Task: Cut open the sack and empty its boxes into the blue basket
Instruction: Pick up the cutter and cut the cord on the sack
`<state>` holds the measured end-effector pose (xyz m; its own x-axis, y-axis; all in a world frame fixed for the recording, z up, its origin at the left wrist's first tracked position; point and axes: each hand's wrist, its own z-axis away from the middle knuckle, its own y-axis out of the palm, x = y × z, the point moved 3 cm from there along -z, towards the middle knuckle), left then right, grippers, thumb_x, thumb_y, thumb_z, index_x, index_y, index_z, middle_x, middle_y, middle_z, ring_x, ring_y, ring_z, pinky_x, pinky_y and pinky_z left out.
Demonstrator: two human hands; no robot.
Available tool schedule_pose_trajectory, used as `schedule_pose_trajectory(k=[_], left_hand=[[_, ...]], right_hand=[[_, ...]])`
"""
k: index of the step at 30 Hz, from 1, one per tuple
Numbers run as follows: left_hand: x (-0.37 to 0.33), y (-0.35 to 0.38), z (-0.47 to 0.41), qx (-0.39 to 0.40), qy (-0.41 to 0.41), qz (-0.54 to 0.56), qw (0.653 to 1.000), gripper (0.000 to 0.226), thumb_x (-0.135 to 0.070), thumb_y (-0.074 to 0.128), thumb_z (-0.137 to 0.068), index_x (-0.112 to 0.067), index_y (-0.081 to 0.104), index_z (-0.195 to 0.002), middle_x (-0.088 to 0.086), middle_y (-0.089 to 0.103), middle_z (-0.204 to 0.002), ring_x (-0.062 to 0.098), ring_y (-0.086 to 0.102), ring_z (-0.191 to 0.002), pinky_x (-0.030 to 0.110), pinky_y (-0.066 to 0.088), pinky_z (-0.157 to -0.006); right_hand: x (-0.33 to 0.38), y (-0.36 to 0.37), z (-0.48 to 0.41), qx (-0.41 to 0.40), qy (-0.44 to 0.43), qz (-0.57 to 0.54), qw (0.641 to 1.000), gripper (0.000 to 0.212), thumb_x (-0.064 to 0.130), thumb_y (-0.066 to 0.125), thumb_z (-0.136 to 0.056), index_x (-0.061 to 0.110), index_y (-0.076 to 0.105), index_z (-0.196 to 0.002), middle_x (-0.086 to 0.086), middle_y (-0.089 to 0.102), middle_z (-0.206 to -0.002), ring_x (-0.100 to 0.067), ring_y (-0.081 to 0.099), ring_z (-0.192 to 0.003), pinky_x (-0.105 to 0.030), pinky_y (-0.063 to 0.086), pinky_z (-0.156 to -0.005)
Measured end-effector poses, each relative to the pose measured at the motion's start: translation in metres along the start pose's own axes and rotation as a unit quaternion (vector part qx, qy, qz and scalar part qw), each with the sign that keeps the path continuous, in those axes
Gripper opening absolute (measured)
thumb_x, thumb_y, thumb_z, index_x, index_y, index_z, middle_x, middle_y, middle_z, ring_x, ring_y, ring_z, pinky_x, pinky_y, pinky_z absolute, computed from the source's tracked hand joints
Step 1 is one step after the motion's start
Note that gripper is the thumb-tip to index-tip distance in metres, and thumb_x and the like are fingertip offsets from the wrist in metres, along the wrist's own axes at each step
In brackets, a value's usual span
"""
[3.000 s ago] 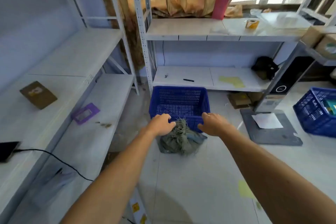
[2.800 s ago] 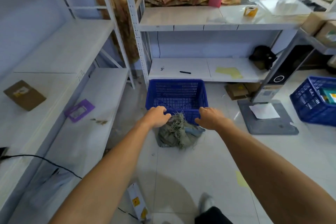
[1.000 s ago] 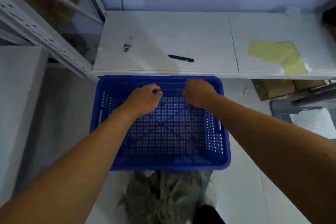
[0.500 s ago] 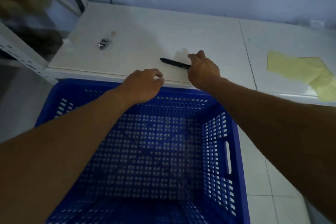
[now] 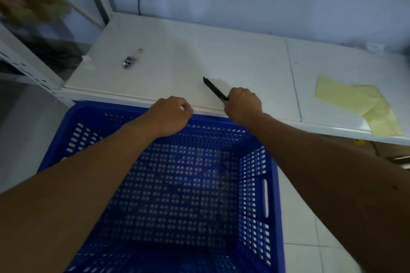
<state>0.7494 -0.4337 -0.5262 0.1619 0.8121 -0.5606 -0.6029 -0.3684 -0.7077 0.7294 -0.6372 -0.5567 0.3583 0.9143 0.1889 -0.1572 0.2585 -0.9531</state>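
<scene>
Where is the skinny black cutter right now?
In the head view, the slim black cutter is gripped in the right hand, right of centre, its tip over the low white shelf just behind the blue plastic basket.

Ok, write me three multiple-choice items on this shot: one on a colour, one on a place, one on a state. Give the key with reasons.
1. The basket is:
A. blue
B. red
C. white

2. The paper lies:
A. in the basket
B. on the shelf, right of the cutter
C. on the floor

3. The right hand:
A. lies flat and open
B. holds a box
C. grips the cutter

Key:
1 A: its perforated walls and bottom are plainly blue.
2 B: the pale yellow sheet rests on the white shelf, well to the right of the black cutter.
3 C: its fingers are curled round the cutter's near end, and the far end sticks out over the shelf.
</scene>
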Motion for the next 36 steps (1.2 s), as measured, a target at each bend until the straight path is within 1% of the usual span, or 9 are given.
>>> schedule_pose_trajectory(k=[4,8,13,18,21,24,29,32,36], left_hand=[[-0.030,-0.048,0.037,-0.001,-0.014,-0.012,1.000,0.037,-0.037,0.045,-0.105,-0.018,0.067,-0.128,0.007,0.064,-0.134,0.025,0.059,-0.115,0.026,0.041,-0.092],[-0.070,-0.091,0.094,0.002,-0.038,0.019,0.999,0.037,-0.040,0.045,-0.104,-0.020,0.067,-0.125,0.006,0.067,-0.126,0.018,0.057,-0.101,0.024,0.038,-0.087],[-0.124,-0.111,0.181,0.032,-0.057,0.062,0.996,0.037,-0.039,0.046,-0.104,-0.023,0.064,-0.132,0.000,0.062,-0.137,0.016,0.057,-0.113,0.024,0.038,-0.091],[-0.164,-0.125,0.275,0.021,-0.101,0.164,0.981,0.022,-0.044,0.050,-0.100,-0.028,0.065,-0.095,-0.002,0.069,-0.104,0.018,0.067,-0.098,0.042,0.050,-0.104],[-0.185,-0.134,0.334,-0.010,-0.121,0.218,0.968,0.026,-0.039,0.051,-0.101,-0.022,0.070,-0.107,-0.004,0.072,-0.105,0.019,0.070,-0.101,0.041,0.051,-0.102],[-0.205,-0.141,0.396,-0.023,-0.140,0.271,0.952,0.034,-0.037,0.050,-0.104,-0.017,0.067,-0.125,0.001,0.072,-0.115,0.014,0.069,-0.103,0.034,0.052,-0.098],[-0.214,-0.149,0.479,-0.028,-0.101,0.201,0.974,0.054,-0.055,0.038,-0.103,-0.013,0.069,-0.118,0.004,0.073,-0.113,0.020,0.068,-0.104,0.042,0.051,-0.098],[-0.200,-0.155,0.513,-0.065,-0.076,0.239,0.966,0.047,-0.051,0.049,-0.102,-0.010,0.072,-0.106,0.003,0.076,-0.101,0.018,0.071,-0.095,0.045,0.056,-0.093],[-0.170,-0.160,0.561,-0.106,-0.053,0.316,0.941,0.034,-0.037,0.067,-0.096,-0.005,0.074,-0.103,0.008,0.078,-0.095,0.013,0.074,-0.079,0.033,0.062,-0.081]], right_hand=[[-0.003,-0.052,0.036,0.022,0.023,-0.036,0.999,0.027,0.027,0.056,-0.096,0.008,0.064,-0.113,-0.012,0.068,-0.104,-0.024,0.059,-0.080,-0.032,0.044,-0.064],[0.001,-0.124,0.088,0.044,0.013,-0.035,0.998,0.029,0.028,0.055,-0.097,0.008,0.066,-0.115,-0.012,0.068,-0.101,-0.025,0.060,-0.081,-0.032,0.045,-0.066],[0.009,-0.203,0.170,0.055,0.021,-0.076,0.995,0.027,0.027,0.052,-0.099,0.009,0.067,-0.111,-0.009,0.066,-0.093,-0.025,0.057,-0.077,-0.031,0.043,-0.063],[0.031,-0.254,0.273,0.088,0.022,-0.141,0.986,0.020,0.024,0.052,-0.100,0.011,0.066,-0.101,-0.007,0.064,-0.088,-0.025,0.060,-0.072,-0.031,0.041,-0.057],[0.046,-0.283,0.330,0.090,0.021,-0.159,0.983,0.020,0.026,0.053,-0.098,0.012,0.068,-0.096,-0.008,0.065,-0.083,-0.030,0.061,-0.074,-0.033,0.043,-0.061],[0.062,-0.313,0.386,0.078,0.024,-0.184,0.980,0.019,0.026,0.054,-0.098,0.012,0.067,-0.098,-0.007,0.069,-0.087,-0.027,0.061,-0.073,-0.038,0.051,-0.064],[0.093,-0.336,0.474,0.045,0.047,-0.246,0.967,0.017,0.030,0.057,-0.097,0.015,0.066,-0.095,-0.002,0.069,-0.085,-0.022,0.063,-0.074,-0.041,0.055,-0.071],[0.125,-0.337,0.526,0.024,0.034,-0.266,0.963,0.013,0.031,0.059,-0.097,0.019,0.062,-0.093,0.002,0.065,-0.085,-0.018,0.059,-0.073,-0.037,0.052,-0.070],[0.165,-0.332,0.594,-0.045,-0.015,-0.210,0.977,0.013,0.030,0.059,-0.096,0.018,0.058,-0.095,0.003,0.061,-0.089,-0.020,0.060,-0.073,-0.038,0.049,-0.063]])
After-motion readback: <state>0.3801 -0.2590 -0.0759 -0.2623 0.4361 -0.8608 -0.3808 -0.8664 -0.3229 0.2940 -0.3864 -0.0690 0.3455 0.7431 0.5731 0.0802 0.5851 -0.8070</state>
